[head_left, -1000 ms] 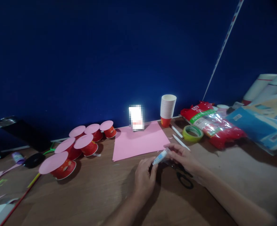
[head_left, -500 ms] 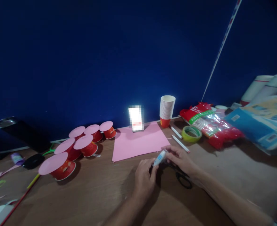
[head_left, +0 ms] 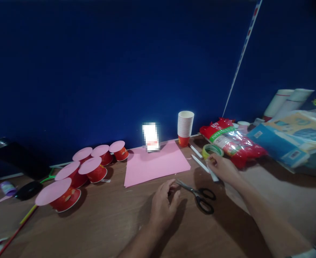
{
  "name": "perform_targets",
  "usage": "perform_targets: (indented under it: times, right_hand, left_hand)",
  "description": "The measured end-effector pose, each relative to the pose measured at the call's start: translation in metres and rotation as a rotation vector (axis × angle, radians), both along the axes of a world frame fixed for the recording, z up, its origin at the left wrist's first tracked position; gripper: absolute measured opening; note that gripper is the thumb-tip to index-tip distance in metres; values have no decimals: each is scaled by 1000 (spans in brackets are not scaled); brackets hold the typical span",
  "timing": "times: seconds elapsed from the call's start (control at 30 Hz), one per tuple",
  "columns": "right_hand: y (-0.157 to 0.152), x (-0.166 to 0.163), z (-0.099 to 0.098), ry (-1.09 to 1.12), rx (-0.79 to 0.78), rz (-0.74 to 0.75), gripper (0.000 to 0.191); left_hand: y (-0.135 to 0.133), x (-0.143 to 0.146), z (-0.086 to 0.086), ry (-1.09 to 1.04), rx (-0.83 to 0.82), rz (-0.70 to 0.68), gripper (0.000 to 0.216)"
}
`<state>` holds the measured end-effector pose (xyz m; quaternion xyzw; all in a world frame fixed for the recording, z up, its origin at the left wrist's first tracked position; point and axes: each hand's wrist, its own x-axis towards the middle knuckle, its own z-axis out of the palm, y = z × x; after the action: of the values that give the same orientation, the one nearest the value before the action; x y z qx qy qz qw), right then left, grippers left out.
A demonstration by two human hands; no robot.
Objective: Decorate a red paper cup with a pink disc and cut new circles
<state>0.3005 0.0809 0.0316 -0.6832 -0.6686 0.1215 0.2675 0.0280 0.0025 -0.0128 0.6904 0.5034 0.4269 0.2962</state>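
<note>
My left hand (head_left: pixel 163 201) rests on the wooden table (head_left: pixel 106 222) with its fingers curled in. The fingertips are pinched close together just left of the scissors' blades. Black-handled scissors (head_left: pixel 198 195) lie flat between my two hands. My right hand (head_left: pixel 223 167) reaches out to the right. Its curled fingers are at the edge of a green tape roll (head_left: pixel 211 149) and lie over a white pen (head_left: pixel 199 163). The small glue tube is out of sight, and what either hand holds is hidden.
A pink paper sheet (head_left: pixel 156 163) lies ahead, with a stack of paper cups (head_left: pixel 184 127) behind it. Several upturned red cups with pink discs (head_left: pixel 77 172) stand at the left. A red packet (head_left: pixel 231 141) and blue packs (head_left: pixel 284 145) fill the right side. The blue wall (head_left: pixel 120 71) is close.
My right hand left the glue tube's spot between the hands and moved right to the tape roll and pens. The tube is gone from view, the scissors are uncovered, and the left hand stayed.
</note>
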Motion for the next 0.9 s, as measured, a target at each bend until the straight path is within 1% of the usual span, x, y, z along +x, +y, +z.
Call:
perform_targets:
  times: [0.13,0.23,0.3,0.47,0.6,0.63,0.7,0.73,0.77,0.8,0.83,0.9]
  right_hand:
    - [-3,0,3,-244,-28,-41,16]
    - [-6,-12,5,-372,-23,-71,22]
    - [-8,-22,5,-432,-26,-74,22]
    - [-11,-37,6,-486,-68,-70,16]
    - [-17,-48,17,-412,-21,-89,21]
    - [-21,-54,20,-382,-4,-65,22]
    - [-32,-70,22,-292,21,72,20]
    - [-38,-79,20,-235,33,176,17]
    - [-44,-89,18,-100,63,353,14]
    - [-49,-99,15,16,72,479,12]
    - [-54,-107,12,107,89,543,10]
    - [-60,-118,7,236,82,578,11]
  left_hand:
    - [0,0,1,-2,0,1,33]
    - [-1,0,2,2,3,2,32]
    - [-1,1,3,0,5,8,31]
    - [-3,1,8,-30,38,-16,27]
    - [-3,1,11,-26,87,-15,23]
    - [-3,1,12,-25,100,-16,23]
    - [-3,0,12,-29,127,-15,25]
    - [-3,0,12,-35,142,-10,27]
    - [-3,-1,13,-43,158,-5,28]
    - [-3,-2,14,-55,171,-1,28]
    - [-3,-2,15,-72,177,-2,28]
    - [-3,-3,17,-128,163,0,26]
